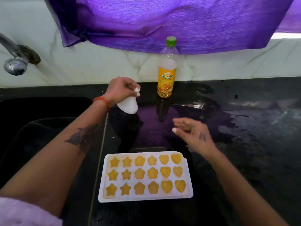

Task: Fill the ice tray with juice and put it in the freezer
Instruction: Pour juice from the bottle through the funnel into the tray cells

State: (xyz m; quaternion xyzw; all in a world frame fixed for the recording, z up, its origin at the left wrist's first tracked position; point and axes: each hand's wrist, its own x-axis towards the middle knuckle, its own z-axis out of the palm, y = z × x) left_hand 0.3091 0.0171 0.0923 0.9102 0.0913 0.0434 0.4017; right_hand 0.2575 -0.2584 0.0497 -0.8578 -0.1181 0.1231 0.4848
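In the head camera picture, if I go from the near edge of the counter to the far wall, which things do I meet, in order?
Ice tray filled with juice → right hand, open above the counter → left hand holding a small white funnel → capped juice bottle → purple curtain.

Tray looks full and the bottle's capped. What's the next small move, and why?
Probably set down the white funnel that the left hand grips, beside the capped juice bottle. All the star, flower and heart cells of the ice tray already show yellow juice, so pouring looks finished. The right hand hovers open; lifting a brimming tray level likely needs both hands free.
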